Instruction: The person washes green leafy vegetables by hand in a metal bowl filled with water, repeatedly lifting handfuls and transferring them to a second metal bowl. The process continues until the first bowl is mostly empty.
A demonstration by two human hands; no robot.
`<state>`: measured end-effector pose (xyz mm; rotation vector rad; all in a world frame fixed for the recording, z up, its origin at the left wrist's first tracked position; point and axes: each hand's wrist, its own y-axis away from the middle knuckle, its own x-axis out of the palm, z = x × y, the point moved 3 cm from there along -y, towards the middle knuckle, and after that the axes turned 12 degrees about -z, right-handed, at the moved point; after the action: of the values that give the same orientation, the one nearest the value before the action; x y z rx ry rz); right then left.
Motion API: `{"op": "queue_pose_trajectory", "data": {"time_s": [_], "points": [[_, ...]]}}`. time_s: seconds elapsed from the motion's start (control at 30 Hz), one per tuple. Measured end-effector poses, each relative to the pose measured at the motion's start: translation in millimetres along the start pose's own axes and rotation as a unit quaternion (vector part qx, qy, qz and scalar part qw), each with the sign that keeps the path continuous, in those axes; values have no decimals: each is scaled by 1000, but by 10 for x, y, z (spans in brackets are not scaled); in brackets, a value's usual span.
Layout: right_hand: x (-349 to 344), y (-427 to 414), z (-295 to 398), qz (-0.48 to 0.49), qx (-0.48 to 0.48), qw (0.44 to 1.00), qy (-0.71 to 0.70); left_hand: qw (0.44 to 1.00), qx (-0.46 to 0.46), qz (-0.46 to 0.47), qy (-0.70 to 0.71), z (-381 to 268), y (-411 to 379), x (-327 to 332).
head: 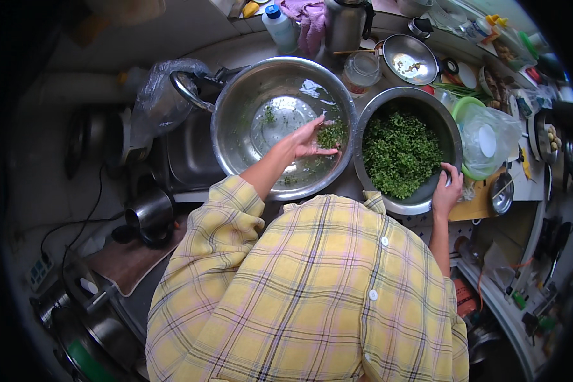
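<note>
My left hand (pixel 310 138) reaches into a large stainless steel basin (pixel 222 138) that holds water. Its fingers are spread and curved around a small clump of wet leafy greens (pixel 332 134). More leaf bits (pixel 269 114) float or lie elsewhere in that water. To the right stands a second metal basin (pixel 453 124) with a big heap of leafy greens (pixel 401 153) in it. My right hand (pixel 449 188) grips this basin's rim on its near right side. The two basins stand side by side, rims almost touching.
A faucet (pixel 191 90) and sink (pixel 196 153) lie left. Behind are a glass jar (pixel 361 71), a steel thermos (pixel 346 26), a white-blue bottle (pixel 279 31) and a small metal pan (pixel 409 59). A green bowl with a plastic bag (pixel 489 133) sits right, above a cutting board (pixel 472 203).
</note>
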<state>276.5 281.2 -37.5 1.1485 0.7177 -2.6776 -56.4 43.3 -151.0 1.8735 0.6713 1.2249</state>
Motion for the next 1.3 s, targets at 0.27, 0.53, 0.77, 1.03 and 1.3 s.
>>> {"op": "queue_pose_trajectory", "data": {"time_s": [0.27,0.53,0.77,1.03,1.3], "points": [[1,13,10,14,32,999,-17,997,75,24,3,-272,17,109],[-15,18,-8,-3,15,1000,-21,977,200,-52,-45,-351,818,97],[-81,-22,47,7,27,999,-23,948,313,-57,-26,-388,1544,29],[-249,-106,243,-8,-29,999,-27,948,296,-99,52,-192,1314,-741],[-153,-71,87,4,-22,998,-65,904,396,-149,-62,-49,1697,348]]}}
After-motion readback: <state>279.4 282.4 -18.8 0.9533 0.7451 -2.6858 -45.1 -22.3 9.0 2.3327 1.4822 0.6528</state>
